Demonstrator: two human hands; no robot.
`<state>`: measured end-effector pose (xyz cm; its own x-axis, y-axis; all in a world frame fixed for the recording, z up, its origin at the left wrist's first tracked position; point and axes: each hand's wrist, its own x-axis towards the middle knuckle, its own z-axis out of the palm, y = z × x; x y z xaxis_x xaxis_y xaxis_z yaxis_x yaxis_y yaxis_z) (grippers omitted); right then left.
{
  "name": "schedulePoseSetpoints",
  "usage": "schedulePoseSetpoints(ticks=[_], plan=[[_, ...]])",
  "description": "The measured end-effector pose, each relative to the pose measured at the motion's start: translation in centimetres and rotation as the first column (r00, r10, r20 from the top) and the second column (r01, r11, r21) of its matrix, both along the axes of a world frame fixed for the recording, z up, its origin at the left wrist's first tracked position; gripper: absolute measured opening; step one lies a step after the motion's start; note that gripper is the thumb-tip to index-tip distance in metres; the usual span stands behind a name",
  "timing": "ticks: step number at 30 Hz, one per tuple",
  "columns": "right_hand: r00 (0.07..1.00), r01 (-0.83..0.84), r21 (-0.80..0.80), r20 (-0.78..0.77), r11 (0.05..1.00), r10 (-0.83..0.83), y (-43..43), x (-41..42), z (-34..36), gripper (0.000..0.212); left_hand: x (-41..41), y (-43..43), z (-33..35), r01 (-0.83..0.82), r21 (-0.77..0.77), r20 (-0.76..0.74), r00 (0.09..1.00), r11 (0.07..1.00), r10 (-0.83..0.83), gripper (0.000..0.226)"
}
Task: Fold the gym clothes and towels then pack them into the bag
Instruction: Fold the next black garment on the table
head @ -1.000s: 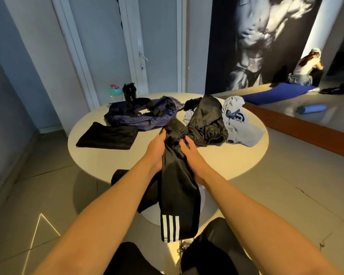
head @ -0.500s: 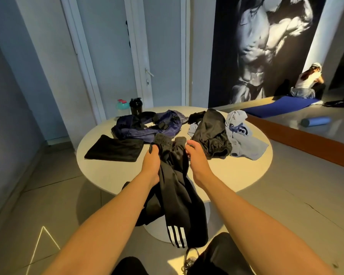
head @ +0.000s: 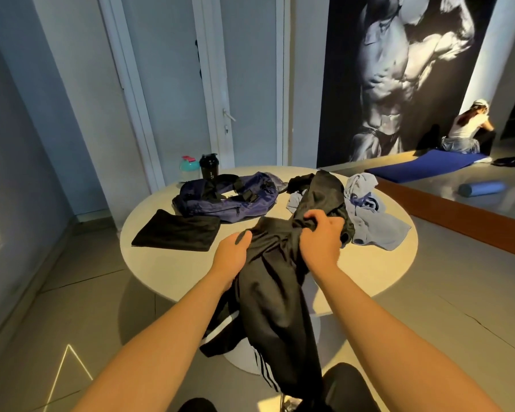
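Black, slick-looking cloth fills the middle of the view: a pair of black trousers (head: 268, 286) with white stripes at the hem, its waist end on the near edge of the round table (head: 173, 272) and its legs hanging off towards the floor. The left hand (head: 232, 257) holds the waist with the thumb on top; its fingers are under the fabric, so I cannot tell how they lie. The right hand (head: 321, 239) has its fingers curled tight, bunching the cloth. The task looks early. One folded black piece (head: 176, 233) lies flat at the left, and nothing appears to be packed in the one navy bag (head: 229, 197), slumped at the far side. One pair of trousers is in hand and unfolded. At the far right wait one crumpled black garment (head: 321, 194) and one pale blue garment (head: 372, 221); whether more lies beneath them I cannot tell. Two bottles (head: 209, 166) stand beyond the bag.
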<state>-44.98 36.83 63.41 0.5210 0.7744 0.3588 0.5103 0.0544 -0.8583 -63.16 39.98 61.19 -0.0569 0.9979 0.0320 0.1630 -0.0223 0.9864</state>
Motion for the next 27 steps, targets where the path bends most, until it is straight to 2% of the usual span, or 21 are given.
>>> schedulePoseSetpoints(ticks=[1, 3, 7, 11, 13, 15, 17, 18, 19, 20, 21, 23, 24, 25, 27], plan=[[0.999, 0.048, -0.012, 0.025, 0.999, -0.048, 0.1, 0.7, -0.1, 0.033, -0.5, 0.5, -0.4, -0.069, 0.014, -0.017, 0.997, 0.998, 0.069, 0.035], [0.996, 0.059, -0.029, 0.075, 0.998, -0.057, 0.5, 1.2, -1.0, 0.036, -1.9, 1.6, -1.6, -0.176, -0.027, 0.053, 0.983, 0.984, 0.178, 0.041], [0.972, -0.036, -0.068, 0.23, 0.997, 0.05, 2.0, 0.5, -3.1, 0.04, -4.5, 3.6, -3.2, -0.286, -0.032, 0.062, 0.956, 0.958, 0.288, 0.047], [0.944, -0.172, -0.098, 0.269, 0.98, 0.193, 3.3, -1.1, -3.5, 0.058, -6.6, 5.2, -2.1, -0.44, 0.01, 0.147, 0.889, 0.898, 0.434, 0.037], [0.929, -0.213, -0.222, 0.255, 0.951, 0.268, 4.4, -1.7, -4.3, 0.068, -7.5, 6.0, -1.8, -0.495, -0.022, 0.163, 0.855, 0.868, 0.492, 0.041], [0.921, -0.216, -0.432, 0.207, 0.876, 0.329, 5.3, -1.9, -5.4, 0.068, -8.1, 6.5, -2.2, -0.51, -0.054, 0.114, 0.851, 0.859, 0.512, 0.043], [0.886, -0.244, -0.567, 0.2, 0.787, 0.419, 5.5, -2.5, -7.0, 0.063, -8.4, 6.8, -3.2, -0.48, -0.061, 0.022, 0.876, 0.875, 0.482, 0.039], [0.847, -0.243, -0.594, 0.255, 0.766, 0.467, 5.4, -2.9, -7.6, 0.057, -8.4, 6.9, -3.9, -0.451, -0.054, -0.069, 0.892, 0.891, 0.447, 0.037], [0.808, -0.241, -0.598, 0.312, 0.764, 0.5, 5.4, -3.2, -8.0, 0.051, -8.3, 6.9, -4.6, -0.423, -0.028, -0.229, 0.884, 0.905, 0.407, 0.037], [0.787, -0.254, -0.584, 0.339, 0.771, 0.516, 5.3, -3.5, -8.2, 0.044, -8.0, 6.7, -5.3, -0.401, 0.048, -0.432, 0.817, 0.915, 0.381, 0.04], [0.786, -0.284, -0.562, 0.328, 0.777, 0.525, 5.3, -3.7, -8.2, 0.038, -7.4, 6.4, -5.8, -0.348, 0.192, -0.608, 0.691, 0.918, 0.39, 0.042], [0.808, -0.351, -0.49, 0.272, 0.798, 0.522, 5.4, -4.1, -8.2, 0.032, -5.8, 5.8, -6.1, -0.06, 0.445, -0.778, 0.469, 0.894, 0.419, 0.039], [0.823, -0.341, -0.44, 0.288, 0.831, 0.49, 5.5, -4.0, -8.1, 0.031, -5.1, 5.6, -5.8, 0.085, 0.462, -0.823, 0.412, 0.883, 0.391, 0.032], [0.846, -0.293, -0.371, 0.33, 0.881, 0.42, 5.6, -3.8, -7.8, 0.031, -4.6, 5.6, -5.5, 0.184, 0.413, -0.863, 0.393, 0.892, 0.318, 0.025], [0.9, -0.158, -0.18, 0.378, 0.971, 0.216, 5.9, -2.7, -6.5, 0.04, -4.1, 5.9, -5.4, 0.252, 0.226, -0.918, 0.378, 0.941, 0.12, 0.026]])
